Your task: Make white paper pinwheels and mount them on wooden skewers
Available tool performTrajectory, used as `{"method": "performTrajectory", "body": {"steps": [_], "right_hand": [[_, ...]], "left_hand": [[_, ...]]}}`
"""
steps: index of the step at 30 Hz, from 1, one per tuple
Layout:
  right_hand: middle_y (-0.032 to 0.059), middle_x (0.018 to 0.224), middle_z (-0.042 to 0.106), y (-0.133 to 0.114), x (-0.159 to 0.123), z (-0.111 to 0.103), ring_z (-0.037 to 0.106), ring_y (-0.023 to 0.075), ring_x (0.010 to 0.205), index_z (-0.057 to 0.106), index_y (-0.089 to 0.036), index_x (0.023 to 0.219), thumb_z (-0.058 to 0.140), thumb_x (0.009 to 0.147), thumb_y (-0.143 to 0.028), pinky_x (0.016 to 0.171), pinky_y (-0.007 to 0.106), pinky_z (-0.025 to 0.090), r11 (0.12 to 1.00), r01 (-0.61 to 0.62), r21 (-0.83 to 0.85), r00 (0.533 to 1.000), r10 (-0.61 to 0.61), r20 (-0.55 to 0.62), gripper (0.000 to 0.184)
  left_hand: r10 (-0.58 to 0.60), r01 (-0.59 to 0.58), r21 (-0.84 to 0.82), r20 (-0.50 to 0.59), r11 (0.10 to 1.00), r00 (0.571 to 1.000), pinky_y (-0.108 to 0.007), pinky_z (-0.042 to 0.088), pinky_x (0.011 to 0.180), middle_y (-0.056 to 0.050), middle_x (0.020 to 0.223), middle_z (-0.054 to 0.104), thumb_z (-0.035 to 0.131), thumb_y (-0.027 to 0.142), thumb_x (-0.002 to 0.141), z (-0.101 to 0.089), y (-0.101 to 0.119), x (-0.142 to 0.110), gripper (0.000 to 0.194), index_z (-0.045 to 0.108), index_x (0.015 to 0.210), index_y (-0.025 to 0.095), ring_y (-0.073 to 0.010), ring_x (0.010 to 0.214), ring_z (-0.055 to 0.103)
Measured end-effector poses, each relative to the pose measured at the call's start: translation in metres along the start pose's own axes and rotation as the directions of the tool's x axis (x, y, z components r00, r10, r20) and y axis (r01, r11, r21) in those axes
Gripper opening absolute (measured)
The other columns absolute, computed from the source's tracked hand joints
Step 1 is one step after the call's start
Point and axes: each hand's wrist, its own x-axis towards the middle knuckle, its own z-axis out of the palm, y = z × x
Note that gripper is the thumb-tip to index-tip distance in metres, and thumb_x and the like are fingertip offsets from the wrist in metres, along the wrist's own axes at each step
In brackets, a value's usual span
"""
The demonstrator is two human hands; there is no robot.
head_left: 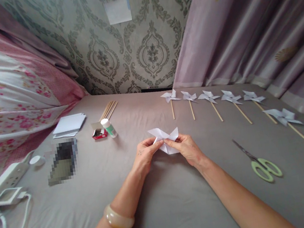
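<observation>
Between my two hands is a white paper pinwheel (pixel 169 148) without a stick, its blades folded in toward the middle. My left hand (pixel 146 150) pinches its left side, thumb pressed near the centre. From the other side my right hand (pixel 186 146) grips it, that thumb also at the centre. The fingers behind the paper are mostly hidden. Green-handled scissors (pixel 261 164) lie to the right of my right arm, blades pointing away. Ahead on the left, a glue stick (pixel 109 128) stands beside an open red box (pixel 99 132) of small dark items.
Several finished pinwheels (pixel 209 97) on wooden sticks lie in a row at the back right. Loose sticks (pixel 108 109) and a stack of white paper (pixel 69 125) lie at the back left. A power strip (pixel 5 183) with cables, a white cap (pixel 37 161) and a blurred-out object (pixel 62 162) are at left.
</observation>
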Motion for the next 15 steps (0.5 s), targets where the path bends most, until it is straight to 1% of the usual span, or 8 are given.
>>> {"method": "performTrajectory", "body": {"steps": [6, 10, 15], "right_hand": [[0.0026, 0.075, 0.075, 0.0046, 0.0014, -0.0003, 0.065, 0.0165, 0.064, 0.076, -0.019, 0.074, 0.084, 0.05, -0.038, 0.066, 0.03, 0.05, 1.0, -0.008, 0.011, 1.0, 0.008, -0.016, 0.032], [0.0017, 0.074, 0.075, 0.0043, 0.0014, 0.0003, 0.065, 0.0156, 0.063, 0.076, -0.019, 0.073, 0.084, 0.05, -0.037, 0.065, 0.029, 0.049, 1.0, -0.019, 0.024, 1.0, 0.019, -0.018, 0.03], [0.0023, 0.073, 0.075, 0.0043, 0.0001, 0.0002, 0.065, 0.0164, 0.062, 0.076, -0.019, 0.073, 0.084, 0.051, -0.037, 0.063, 0.03, 0.049, 1.0, -0.019, 0.004, 0.999, 0.02, -0.035, 0.03]], "left_hand": [[0.011, -0.011, 0.035, -0.017, 0.999, 1.0, -0.026, 0.045, 0.064, -0.006, 0.07, 0.072, 0.086, 0.034, 0.051, -0.0027, -0.0014, 0.0011, 0.03, 0.076, 0.072, 0.014, -0.0158, 0.062, 0.061], [0.007, -0.006, 0.042, -0.017, 0.999, 1.0, -0.025, 0.045, 0.064, -0.006, 0.07, 0.072, 0.086, 0.033, 0.051, -0.0037, -0.0015, 0.0018, 0.029, 0.076, 0.071, 0.015, -0.0152, 0.062, 0.061], [0.013, -0.012, 0.06, -0.025, 0.998, 1.0, -0.025, 0.044, 0.062, -0.006, 0.069, 0.072, 0.086, 0.034, 0.051, -0.0035, -0.0015, 0.0014, 0.028, 0.075, 0.069, 0.015, -0.0152, 0.061, 0.06]]}}
